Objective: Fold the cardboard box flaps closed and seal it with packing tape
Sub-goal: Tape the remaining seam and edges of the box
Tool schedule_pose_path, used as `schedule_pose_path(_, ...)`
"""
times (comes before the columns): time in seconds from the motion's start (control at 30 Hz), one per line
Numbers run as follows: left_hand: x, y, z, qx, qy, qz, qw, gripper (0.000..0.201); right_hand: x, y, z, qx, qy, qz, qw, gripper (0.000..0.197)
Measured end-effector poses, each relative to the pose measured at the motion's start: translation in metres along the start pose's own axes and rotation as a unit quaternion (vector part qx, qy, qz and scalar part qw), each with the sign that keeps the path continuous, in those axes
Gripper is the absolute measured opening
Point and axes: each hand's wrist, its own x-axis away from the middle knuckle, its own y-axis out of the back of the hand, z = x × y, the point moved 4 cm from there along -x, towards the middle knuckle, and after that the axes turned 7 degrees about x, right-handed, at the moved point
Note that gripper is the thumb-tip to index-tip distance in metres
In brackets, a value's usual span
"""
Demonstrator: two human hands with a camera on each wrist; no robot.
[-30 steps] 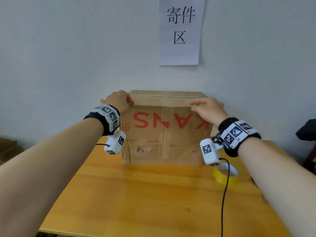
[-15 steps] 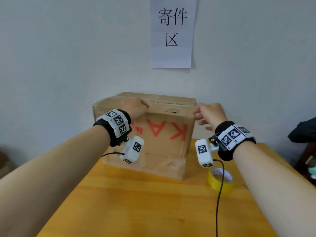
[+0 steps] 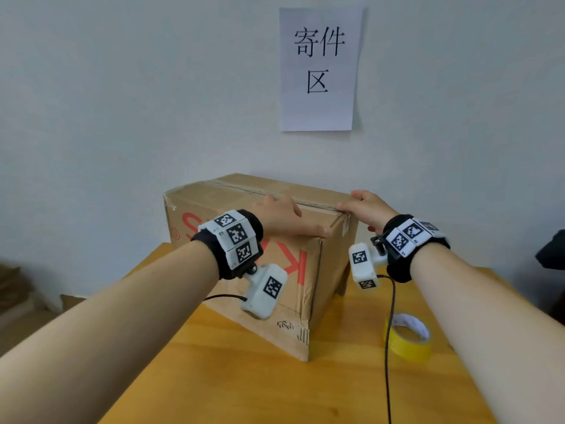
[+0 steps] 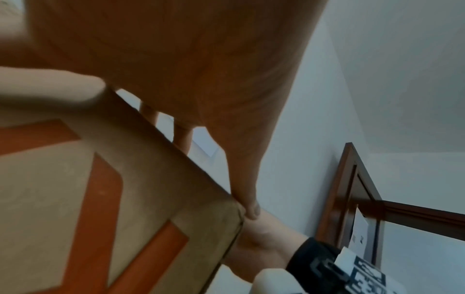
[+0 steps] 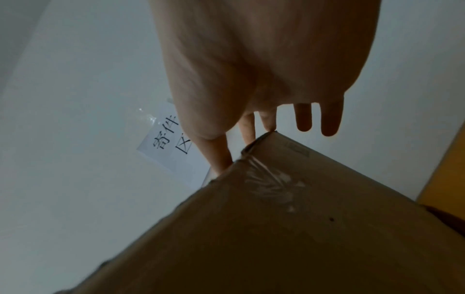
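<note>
A brown cardboard box [image 3: 305,304] with red letters stands on the wooden table [image 3: 275,390], turned so one corner points at me. Its top flaps lie folded down, with a seam along the top. My left hand [image 3: 281,215] lies flat on the top near the front edge, its thumb [image 4: 246,189] stretched along that edge to the corner. At the top right corner my right hand [image 3: 363,209] touches the edge with straight fingers [image 5: 247,129]. Crinkled clear tape [image 5: 269,183] clings to that corner. A yellow tape roll [image 3: 408,341] lies on the table right of the box.
A paper sign [image 3: 319,68] hangs on the white wall behind the box. A black cable [image 3: 388,347] runs down from my right wrist camera past the tape roll. Something dark [image 3: 553,252] sits at the far right edge, and cardboard [image 3: 12,280] lies low at the left.
The box has turned from face-on to corner-on, its right front corner now nearest me. My left hand slid right along the top; my right hand stayed at the right corner.
</note>
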Motion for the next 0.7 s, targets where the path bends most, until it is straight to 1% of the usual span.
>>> schedule_pose_path(0.03,0.000,0.000,-0.002,0.008,0.005,0.006,1.000,0.117,-0.003,0.000,-0.002,-0.003,-0.008,0.009,1.000,0.078)
schedule_pose_path(0.07,0.002,0.000,-0.005,0.015,0.012,0.012,1.000,0.116,-0.005,0.001,-0.003,-0.006,-0.014,0.017,1.000,0.080)
schedule_pose_path(0.17,0.004,0.002,-0.009,0.013,0.026,0.025,0.999,0.103,-0.007,0.004,-0.004,0.001,-0.014,0.025,1.000,0.081)
schedule_pose_path(0.2,0.004,0.002,-0.010,0.006,0.031,0.027,0.999,0.100,-0.007,0.005,-0.004,-0.002,-0.013,0.024,1.000,0.080)
schedule_pose_path(0.33,0.005,-0.002,-0.010,-0.029,0.034,0.029,0.999,0.104,-0.004,0.009,-0.010,-0.025,-0.018,0.012,0.999,0.073)
schedule_pose_path(0.4,0.009,-0.001,-0.010,-0.039,0.019,0.034,0.998,0.093,0.000,0.014,-0.014,-0.036,-0.020,-0.005,0.999,0.069)
schedule_pose_path(0.47,0.016,0.002,-0.011,-0.024,-0.001,0.052,0.998,0.068,0.006,0.019,-0.018,-0.046,-0.026,-0.023,0.998,0.065)
schedule_pose_path(0.53,0.025,0.004,-0.011,0.012,-0.012,0.082,0.996,0.046,0.013,0.025,-0.023,-0.059,-0.035,-0.041,0.997,0.054)
schedule_pose_path(0.57,0.029,0.006,-0.012,0.025,-0.017,0.094,0.995,0.040,0.016,0.027,-0.026,-0.069,-0.040,-0.051,0.996,0.042)
schedule_pose_path(0.6,0.033,0.008,-0.012,0.033,-0.019,0.102,0.994,0.038,0.020,0.028,-0.028,-0.081,-0.044,-0.058,0.994,0.027)
schedule_pose_path(0.63,0.035,0.009,-0.012,0.038,-0.020,0.108,0.993,0.037,0.023,0.028,-0.031,-0.092,-0.049,-0.066,0.992,0.017)
schedule_pose_path(0.7,0.042,0.010,-0.014,0.057,-0.029,0.109,0.992,0.036,0.031,0.030,-0.036,-0.109,-0.052,-0.082,0.989,0.013)
